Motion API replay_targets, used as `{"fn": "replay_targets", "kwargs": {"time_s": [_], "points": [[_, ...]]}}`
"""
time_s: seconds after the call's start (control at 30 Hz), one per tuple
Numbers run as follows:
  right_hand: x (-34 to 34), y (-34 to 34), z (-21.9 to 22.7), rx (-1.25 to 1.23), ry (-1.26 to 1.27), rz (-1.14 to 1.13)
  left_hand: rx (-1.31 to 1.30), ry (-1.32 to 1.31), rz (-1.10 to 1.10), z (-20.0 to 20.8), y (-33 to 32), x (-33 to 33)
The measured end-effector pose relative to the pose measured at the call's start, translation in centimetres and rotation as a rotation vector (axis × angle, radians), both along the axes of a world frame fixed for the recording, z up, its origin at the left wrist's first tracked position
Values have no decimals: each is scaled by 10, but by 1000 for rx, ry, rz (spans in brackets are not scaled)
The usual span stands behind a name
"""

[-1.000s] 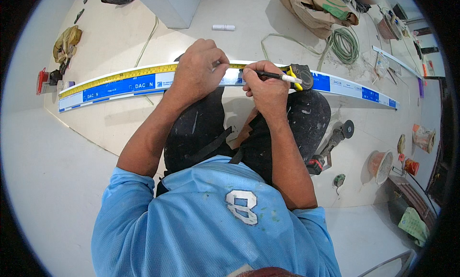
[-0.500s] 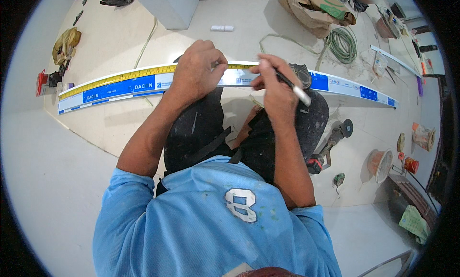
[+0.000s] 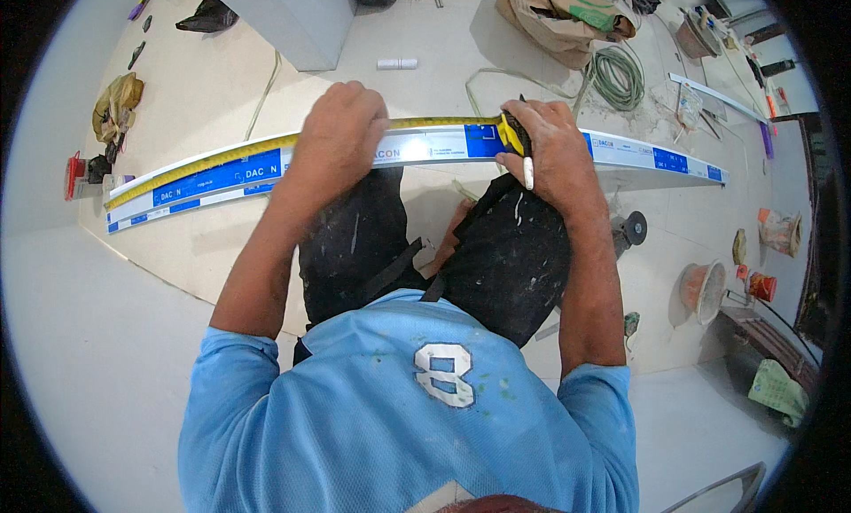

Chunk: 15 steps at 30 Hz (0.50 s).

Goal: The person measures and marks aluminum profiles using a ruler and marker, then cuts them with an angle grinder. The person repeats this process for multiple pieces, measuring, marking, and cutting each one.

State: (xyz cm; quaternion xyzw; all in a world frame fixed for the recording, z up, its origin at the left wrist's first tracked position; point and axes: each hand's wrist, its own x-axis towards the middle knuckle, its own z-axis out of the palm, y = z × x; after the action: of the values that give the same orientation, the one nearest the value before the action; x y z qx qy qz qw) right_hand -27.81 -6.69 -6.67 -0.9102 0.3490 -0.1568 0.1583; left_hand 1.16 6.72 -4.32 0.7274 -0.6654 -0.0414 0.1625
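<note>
Across my knees lies a long white-and-blue profile strip, with the yellow tape measure blade stretched along its upper edge from the left end. My left hand is closed over the strip and blade left of the middle; its fingertips are hidden. Farther right, my right hand grips the black-and-yellow tape measure case against the strip. Held in that same hand is a pen with a white end, partly hidden by the fingers.
On the pale tiled floor, an angle grinder lies partly hidden by my right forearm. Beyond the strip are a white roll, a coiled green hose and a brown paper sack. A pillar stands ahead; buckets sit at right.
My right hand has moved right, from holding the pen over the strip to gripping the tape measure case. My left hand has shifted slightly left along the strip. The case has moved left off my knee.
</note>
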Motion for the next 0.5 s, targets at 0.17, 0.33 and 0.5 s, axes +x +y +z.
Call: {"fn": "replay_targets", "kwargs": {"time_s": [0.17,0.33,0.5], "points": [[8,15,40,-11,-126,76,114,-93,-47,77,19,17],[-25,8,58,-61,-218,75,238,-72,-101,143,25,50],[-63,31,49,-122,-318,-20,248,-209,-310,166,-5,24]]}}
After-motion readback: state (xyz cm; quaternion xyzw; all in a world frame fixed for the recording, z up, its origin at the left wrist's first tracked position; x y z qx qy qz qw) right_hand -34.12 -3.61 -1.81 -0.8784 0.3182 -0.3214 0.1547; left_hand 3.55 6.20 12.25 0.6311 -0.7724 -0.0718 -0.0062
